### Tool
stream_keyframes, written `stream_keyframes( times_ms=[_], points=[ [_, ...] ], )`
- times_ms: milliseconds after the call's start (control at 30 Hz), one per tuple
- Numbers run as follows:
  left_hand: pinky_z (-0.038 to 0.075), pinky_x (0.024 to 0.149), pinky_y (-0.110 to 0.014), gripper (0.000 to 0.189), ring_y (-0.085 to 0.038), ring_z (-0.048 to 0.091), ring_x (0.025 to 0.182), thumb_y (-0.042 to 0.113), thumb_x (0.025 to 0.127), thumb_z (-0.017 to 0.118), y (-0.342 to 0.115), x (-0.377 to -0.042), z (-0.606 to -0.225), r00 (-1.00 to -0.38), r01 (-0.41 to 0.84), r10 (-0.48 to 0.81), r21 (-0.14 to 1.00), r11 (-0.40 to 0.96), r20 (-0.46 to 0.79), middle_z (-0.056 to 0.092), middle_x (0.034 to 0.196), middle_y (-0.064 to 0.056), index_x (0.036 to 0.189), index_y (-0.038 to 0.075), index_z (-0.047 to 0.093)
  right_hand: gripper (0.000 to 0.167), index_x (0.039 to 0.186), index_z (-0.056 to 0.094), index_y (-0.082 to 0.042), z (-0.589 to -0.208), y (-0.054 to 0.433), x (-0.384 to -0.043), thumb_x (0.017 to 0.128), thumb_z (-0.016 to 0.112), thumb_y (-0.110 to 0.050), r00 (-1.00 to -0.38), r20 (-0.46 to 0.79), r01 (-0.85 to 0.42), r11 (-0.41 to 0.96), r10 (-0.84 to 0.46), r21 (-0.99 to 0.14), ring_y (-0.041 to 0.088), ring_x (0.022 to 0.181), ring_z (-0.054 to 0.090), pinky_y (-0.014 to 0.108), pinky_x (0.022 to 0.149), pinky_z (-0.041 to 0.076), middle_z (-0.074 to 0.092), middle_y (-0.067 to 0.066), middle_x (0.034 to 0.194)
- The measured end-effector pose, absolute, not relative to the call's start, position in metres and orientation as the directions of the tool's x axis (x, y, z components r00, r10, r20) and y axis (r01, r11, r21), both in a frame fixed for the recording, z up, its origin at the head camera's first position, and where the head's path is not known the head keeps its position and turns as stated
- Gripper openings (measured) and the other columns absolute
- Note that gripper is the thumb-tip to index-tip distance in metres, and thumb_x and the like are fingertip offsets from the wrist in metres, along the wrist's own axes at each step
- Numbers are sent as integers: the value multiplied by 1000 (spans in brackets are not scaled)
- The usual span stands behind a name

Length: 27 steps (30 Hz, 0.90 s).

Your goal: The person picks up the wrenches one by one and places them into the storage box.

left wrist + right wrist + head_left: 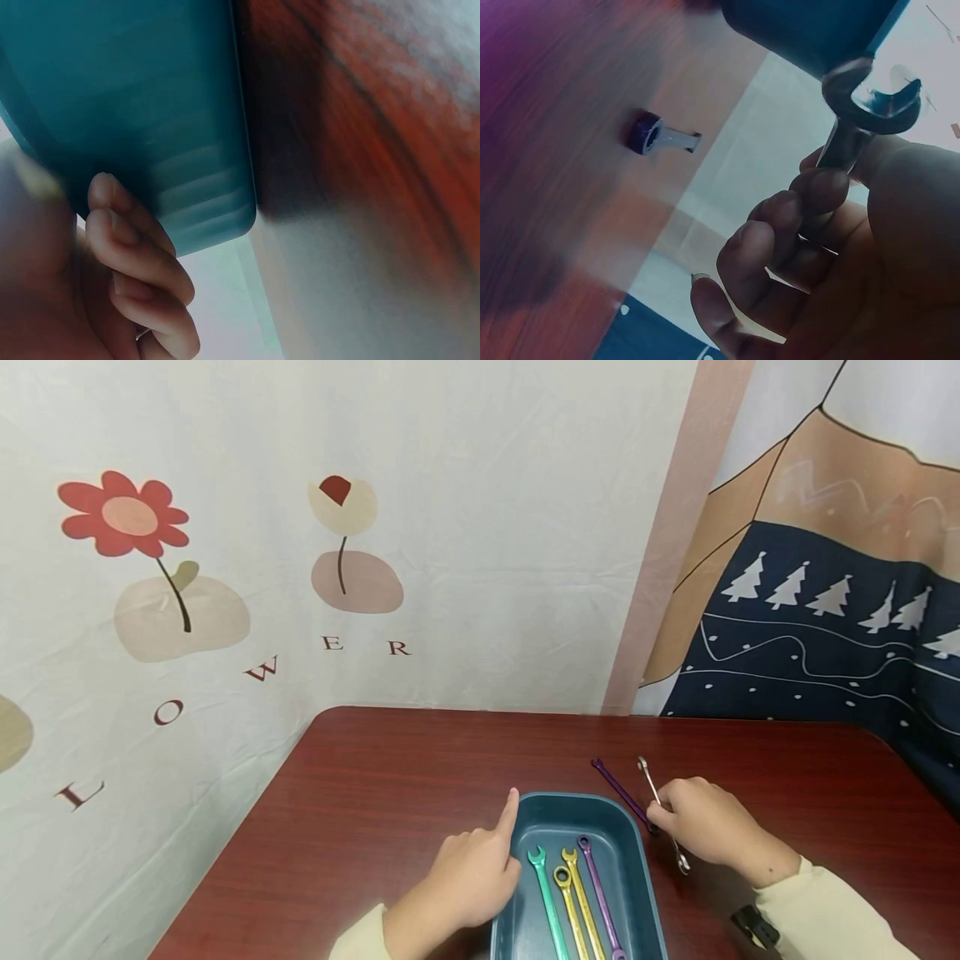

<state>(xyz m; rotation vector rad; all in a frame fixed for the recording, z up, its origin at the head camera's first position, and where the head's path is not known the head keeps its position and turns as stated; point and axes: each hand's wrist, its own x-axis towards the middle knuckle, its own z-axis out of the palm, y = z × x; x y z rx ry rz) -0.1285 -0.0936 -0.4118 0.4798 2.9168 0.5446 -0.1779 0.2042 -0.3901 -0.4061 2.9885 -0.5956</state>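
At the left wall of a blue-green tray point(652, 902) is my left hand point(474, 872). Its index finger points along the rim, its thumb lies at the edge, and the other fingers curl against the outer wall point(195, 150). My right hand point(708, 822) pinches a silver combination wrench point(649, 777) to the right of the tray; its open-end jaw shows close up in the right wrist view. A dark purple wrench point(617, 785) lies on the table just beyond that hand. Inside the tray are a green wrench point(549, 897), two yellow wrenches point(587, 906) and a purple wrench point(600, 893).
The tray stands on a reddish-brown wooden table point(375, 793). Behind the table hangs a printed cloth point(487, 568) with flowers and letters, and a dark blue panel with white trees is at the right. A black strap buckle point(756, 927) sits by the right sleeve.
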Motion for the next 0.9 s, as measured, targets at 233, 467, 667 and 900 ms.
stream_keyframes(
  times_ms=[233,467,667,900],
  points=[
    [26,41,-30,81,-12,33,39,25,94,53,-94,-129,-412,-941,280,330,377,883,-75,42,45,7,162,16,11,35,55,53,-18,-384,200,-174,89,57,-15,-958,-12,-260,883,-287,-392,9,49,39,26,47,31,40,-7,49],
    [26,41,-30,81,-12,33,39,25,94,53,-95,-129,-412,-940,282,332,377,882,-73,42,45,7,163,16,11,37,53,50,-20,-379,195,-168,89,59,-15,-954,12,-282,882,-300,-378,8,50,38,24,47,30,39,-7,49],
    [26,41,-30,81,-12,33,39,25,94,54,-95,-129,-413,-942,280,329,374,884,-71,43,46,6,162,16,12,40,52,48,-21,-371,187,-161,89,62,-16,-949,44,-307,876,-314,-373,7,50,38,24,47,31,38,-8,48],
    [26,41,-30,81,-12,33,39,26,94,54,-94,-129,-412,-940,281,332,376,883,-75,43,46,6,163,16,11,41,51,47,-21,-366,177,-154,89,64,-17,-943,69,-328,869,-326,-371,6,50,38,23,47,31,37,-8,49]
  ],
)
